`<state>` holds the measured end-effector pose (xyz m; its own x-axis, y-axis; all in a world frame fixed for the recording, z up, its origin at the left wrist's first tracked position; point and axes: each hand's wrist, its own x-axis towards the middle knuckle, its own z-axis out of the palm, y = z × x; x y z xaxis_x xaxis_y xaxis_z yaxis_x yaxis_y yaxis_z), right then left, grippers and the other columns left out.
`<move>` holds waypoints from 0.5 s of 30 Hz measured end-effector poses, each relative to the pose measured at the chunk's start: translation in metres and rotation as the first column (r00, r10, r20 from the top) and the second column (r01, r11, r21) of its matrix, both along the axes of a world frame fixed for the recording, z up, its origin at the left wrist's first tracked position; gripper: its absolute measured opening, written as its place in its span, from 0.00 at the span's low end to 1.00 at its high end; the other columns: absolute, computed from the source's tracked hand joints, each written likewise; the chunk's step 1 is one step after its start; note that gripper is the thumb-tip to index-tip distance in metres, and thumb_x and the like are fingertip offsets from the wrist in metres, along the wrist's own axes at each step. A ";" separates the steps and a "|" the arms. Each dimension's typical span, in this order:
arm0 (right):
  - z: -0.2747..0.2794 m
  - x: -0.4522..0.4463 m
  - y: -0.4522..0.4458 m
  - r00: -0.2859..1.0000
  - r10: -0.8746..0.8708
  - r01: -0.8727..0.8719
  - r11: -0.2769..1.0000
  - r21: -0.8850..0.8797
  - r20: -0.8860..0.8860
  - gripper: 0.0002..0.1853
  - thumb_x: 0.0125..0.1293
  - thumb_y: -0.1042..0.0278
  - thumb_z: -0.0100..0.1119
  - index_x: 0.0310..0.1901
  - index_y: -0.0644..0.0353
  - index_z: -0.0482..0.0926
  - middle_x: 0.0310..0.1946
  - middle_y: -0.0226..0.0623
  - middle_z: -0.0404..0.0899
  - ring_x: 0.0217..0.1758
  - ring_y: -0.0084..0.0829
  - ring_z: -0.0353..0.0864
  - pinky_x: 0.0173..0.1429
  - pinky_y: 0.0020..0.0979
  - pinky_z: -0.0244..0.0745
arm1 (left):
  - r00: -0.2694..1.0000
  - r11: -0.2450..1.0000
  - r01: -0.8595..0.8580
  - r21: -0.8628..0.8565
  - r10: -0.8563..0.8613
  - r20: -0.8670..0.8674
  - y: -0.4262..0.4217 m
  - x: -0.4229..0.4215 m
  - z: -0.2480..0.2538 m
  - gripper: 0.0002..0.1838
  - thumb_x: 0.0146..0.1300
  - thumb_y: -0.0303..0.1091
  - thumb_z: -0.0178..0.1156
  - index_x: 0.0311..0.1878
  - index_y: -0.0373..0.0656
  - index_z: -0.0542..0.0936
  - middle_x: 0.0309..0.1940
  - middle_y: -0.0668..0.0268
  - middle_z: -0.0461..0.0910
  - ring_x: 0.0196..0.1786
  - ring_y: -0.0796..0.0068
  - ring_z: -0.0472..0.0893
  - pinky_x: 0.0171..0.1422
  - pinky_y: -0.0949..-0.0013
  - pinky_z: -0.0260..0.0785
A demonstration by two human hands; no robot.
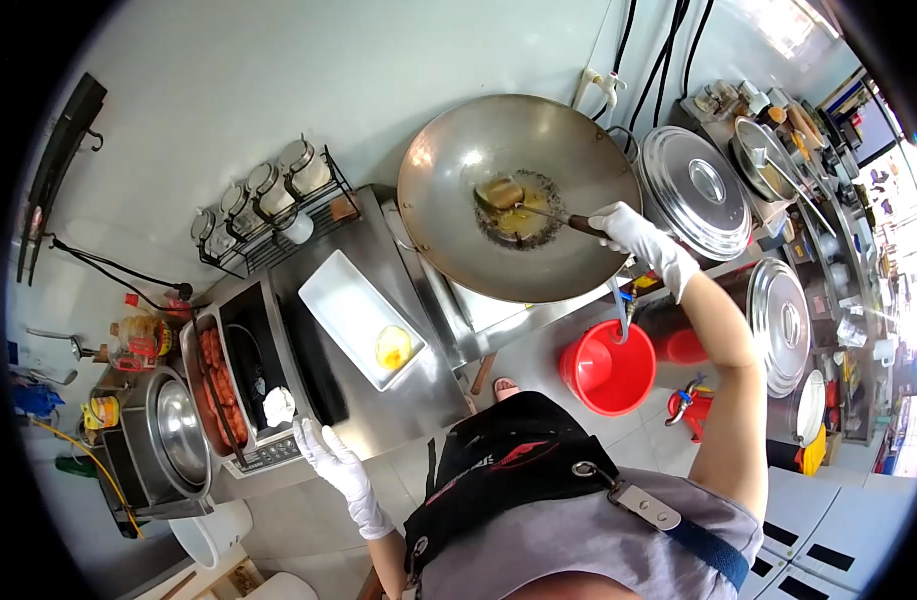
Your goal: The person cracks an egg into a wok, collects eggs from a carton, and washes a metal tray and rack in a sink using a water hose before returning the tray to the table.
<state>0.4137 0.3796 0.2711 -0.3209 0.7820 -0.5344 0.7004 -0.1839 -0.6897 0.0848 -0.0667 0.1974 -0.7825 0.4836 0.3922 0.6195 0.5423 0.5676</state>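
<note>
My right hand (pixel 618 230), in a white glove, is closed round the dark handle of a ladle (pixel 499 193). The ladle's bowl rests low in a large wok (pixel 438 190), where yellowish oil (pixel 523 222) bubbles and something yellow floats. My left hand (pixel 323 455), also gloved, has its fingers apart at the front edge of the steel counter (pixel 418 400), beside a small white lump (pixel 279 406). A white rectangular tray (pixel 343 300) on the counter holds a yellow round piece (pixel 392 347) at its near end.
Sausages (pixel 216 380) lie in a cooker at the left, near a steel bowl (pixel 183 430). Jars (pixel 268 188) stand in a wire rack by the wall. Lidded pots (pixel 693 190) are right of the wok. Below it on the floor is a red bucket (pixel 608 370).
</note>
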 end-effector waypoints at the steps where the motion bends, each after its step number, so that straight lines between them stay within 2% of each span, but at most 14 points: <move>1: -0.016 0.001 -0.002 0.999 -0.018 0.019 0.999 0.029 -0.051 0.13 0.66 0.60 0.54 0.32 0.61 0.79 0.14 0.29 0.69 0.12 0.20 0.62 0.16 0.26 0.55 | 1.000 1.000 0.005 0.000 -0.005 -0.002 0.003 0.000 0.001 0.19 0.69 0.34 0.51 0.59 0.33 0.71 0.63 0.49 0.66 0.66 0.54 0.66 0.69 0.58 0.58; 2: -0.030 0.003 -0.003 0.994 -0.035 0.041 0.997 0.058 -0.102 0.13 0.66 0.60 0.54 0.34 0.61 0.81 0.14 0.28 0.69 0.12 0.19 0.61 0.16 0.26 0.55 | 1.000 1.000 0.010 0.001 -0.010 -0.003 0.005 0.001 0.002 0.19 0.69 0.34 0.51 0.59 0.34 0.71 0.63 0.49 0.66 0.65 0.54 0.66 0.68 0.58 0.58; 3: -0.033 0.004 -0.007 0.985 -0.088 0.093 0.995 0.026 -0.151 0.14 0.67 0.61 0.53 0.42 0.61 0.82 0.16 0.28 0.69 0.14 0.19 0.62 0.19 0.24 0.56 | 1.000 1.000 0.016 0.002 -0.016 -0.004 0.008 0.002 0.003 0.19 0.69 0.34 0.52 0.59 0.34 0.71 0.63 0.49 0.66 0.65 0.54 0.66 0.68 0.58 0.59; 6: -0.037 0.015 -0.010 0.972 -0.165 0.183 0.977 0.105 -0.167 0.15 0.67 0.62 0.53 0.48 0.62 0.81 0.19 0.28 0.72 0.18 0.20 0.66 0.23 0.23 0.61 | 0.999 0.999 0.030 -0.015 -0.030 0.019 0.015 0.007 0.007 0.19 0.69 0.34 0.52 0.60 0.35 0.71 0.63 0.49 0.66 0.65 0.54 0.66 0.68 0.57 0.59; 8: -0.030 0.029 -0.011 0.997 -0.058 0.072 0.947 0.314 -0.052 0.17 0.65 0.62 0.54 0.50 0.65 0.79 0.26 0.38 0.80 0.25 0.29 0.77 0.34 0.30 0.71 | 0.999 0.998 0.052 -0.035 -0.052 -0.008 0.015 0.006 0.000 0.19 0.69 0.34 0.52 0.60 0.35 0.71 0.62 0.49 0.66 0.65 0.53 0.66 0.68 0.56 0.59; 10: -0.028 0.044 -0.015 0.987 0.046 -0.141 0.704 0.696 0.154 0.18 0.63 0.62 0.54 0.50 0.63 0.79 0.32 0.49 0.82 0.35 0.44 0.82 0.42 0.37 0.74 | 0.997 0.996 0.067 -0.050 -0.069 -0.022 0.016 0.006 -0.003 0.19 0.69 0.34 0.52 0.59 0.35 0.71 0.62 0.50 0.66 0.65 0.53 0.66 0.68 0.56 0.58; 11: -0.023 0.054 -0.018 0.964 -0.003 -0.184 0.719 0.671 0.267 0.19 0.62 0.61 0.54 0.51 0.61 0.78 0.39 0.53 0.80 0.44 0.50 0.80 0.49 0.42 0.74 | 0.997 0.996 0.072 -0.054 -0.073 -0.023 0.017 0.007 -0.004 0.19 0.69 0.34 0.52 0.59 0.35 0.71 0.62 0.50 0.66 0.65 0.53 0.66 0.68 0.56 0.58; 14: -0.014 0.073 -0.033 0.852 -0.041 -0.422 0.539 0.729 0.522 0.19 0.60 0.61 0.55 0.51 0.60 0.77 0.30 0.49 0.80 0.36 0.46 0.81 0.40 0.41 0.76 | 0.996 0.994 0.087 -0.065 -0.089 -0.024 0.023 0.011 -0.004 0.19 0.69 0.34 0.52 0.59 0.35 0.71 0.62 0.50 0.66 0.65 0.53 0.66 0.68 0.56 0.58; 15: -0.009 0.077 -0.036 0.839 -0.044 -0.451 0.501 0.739 0.542 0.19 0.60 0.60 0.56 0.51 0.59 0.78 0.29 0.48 0.80 0.35 0.46 0.81 0.38 0.41 0.76 | 0.995 0.993 0.093 -0.069 -0.095 -0.025 0.026 0.012 -0.004 0.19 0.68 0.34 0.53 0.59 0.35 0.71 0.62 0.51 0.66 0.65 0.53 0.66 0.68 0.56 0.58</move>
